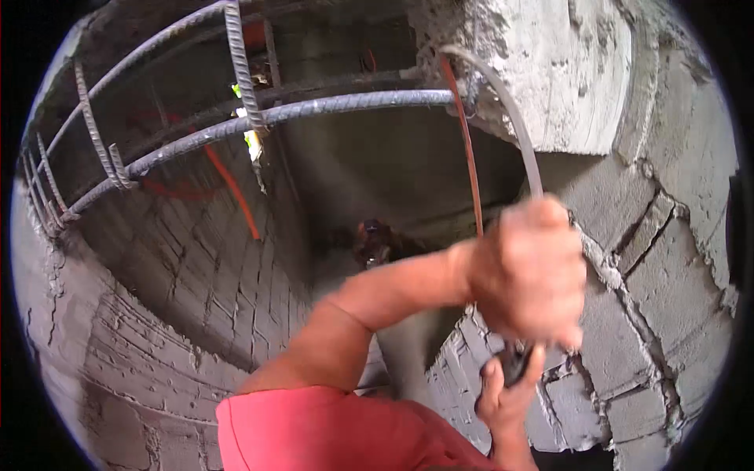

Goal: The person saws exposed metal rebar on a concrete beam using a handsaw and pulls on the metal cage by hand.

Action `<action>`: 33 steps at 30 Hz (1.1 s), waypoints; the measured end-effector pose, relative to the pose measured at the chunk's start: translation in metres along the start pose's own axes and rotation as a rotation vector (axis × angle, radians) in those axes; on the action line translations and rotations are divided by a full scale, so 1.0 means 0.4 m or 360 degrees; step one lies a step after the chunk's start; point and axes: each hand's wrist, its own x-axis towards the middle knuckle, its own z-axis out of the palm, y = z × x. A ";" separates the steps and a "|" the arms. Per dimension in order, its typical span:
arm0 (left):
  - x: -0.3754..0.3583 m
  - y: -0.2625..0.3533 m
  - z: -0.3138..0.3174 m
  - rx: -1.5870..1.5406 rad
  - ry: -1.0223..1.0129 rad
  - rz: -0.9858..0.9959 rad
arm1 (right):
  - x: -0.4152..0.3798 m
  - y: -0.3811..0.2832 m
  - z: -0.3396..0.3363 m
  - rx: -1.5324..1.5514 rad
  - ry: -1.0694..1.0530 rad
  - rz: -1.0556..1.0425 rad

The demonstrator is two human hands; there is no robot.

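Note:
A hacksaw (516, 118) with a grey bowed frame and a thin orange-red blade (466, 157) stretches up from my hands. My left hand (534, 271), blurred by motion, is closed around the frame's near end. Below it, my right hand (506, 396) wraps a dark handle (514, 363), which is partly hidden behind the left hand. Near its far end, the blade crosses the end of a thick ribbed rebar (357, 104), beside a rough concrete block (558, 78). Whether the teeth touch the bar is hard to see.
Upright rebar (242, 67) and curved bars form a cage at upper left. An orange-red tube or strip (232, 192) hangs under it. Block walls (660, 259) with rough mortar stand right and left. A dark, blurred shape (372, 239) shows deep in the gap.

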 end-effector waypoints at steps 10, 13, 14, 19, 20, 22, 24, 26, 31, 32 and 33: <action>-0.008 0.053 -0.005 -0.0188 -0.0124 -0.0017 | 0.008 -0.044 -0.005 -0.0387 0.0034 -0.0318; 0.010 -0.028 -0.033 -0.0089 -0.0123 0.0079 | 0.027 0.019 0.040 -0.0210 0.0069 -0.0017; 0.030 -0.074 -0.033 -0.0041 -0.0134 0.0110 | 0.090 -0.001 0.037 -0.0286 0.0068 0.0195; 0.013 -0.027 -0.005 -0.0039 -0.0068 0.0032 | 0.017 -0.008 0.003 -0.0245 0.0068 0.0102; -0.001 0.013 -0.002 -0.0090 -0.0030 0.0029 | -0.024 0.012 0.003 -0.0096 -0.0020 0.0279; -0.002 0.041 -0.021 -0.0125 -0.0049 0.0022 | -0.020 -0.018 0.020 -0.0075 0.0067 0.0199; 0.011 -0.025 -0.007 -0.0028 0.0041 0.0101 | 0.080 -0.057 0.002 -0.0979 0.0156 -0.0210; 0.048 -0.121 -0.026 0.0001 0.0030 0.0065 | 0.172 -0.040 0.030 -0.0521 0.0164 0.0021; -0.002 0.016 0.013 -0.0059 -0.0019 0.0069 | -0.041 -0.008 -0.002 -0.0085 0.0142 0.0375; -0.021 0.063 0.030 -0.0125 -0.0007 0.0011 | -0.085 0.000 -0.018 0.0104 0.0146 0.0570; -0.017 0.064 0.021 -0.0153 0.0024 0.0000 | -0.054 -0.025 -0.016 0.0105 0.0134 0.0583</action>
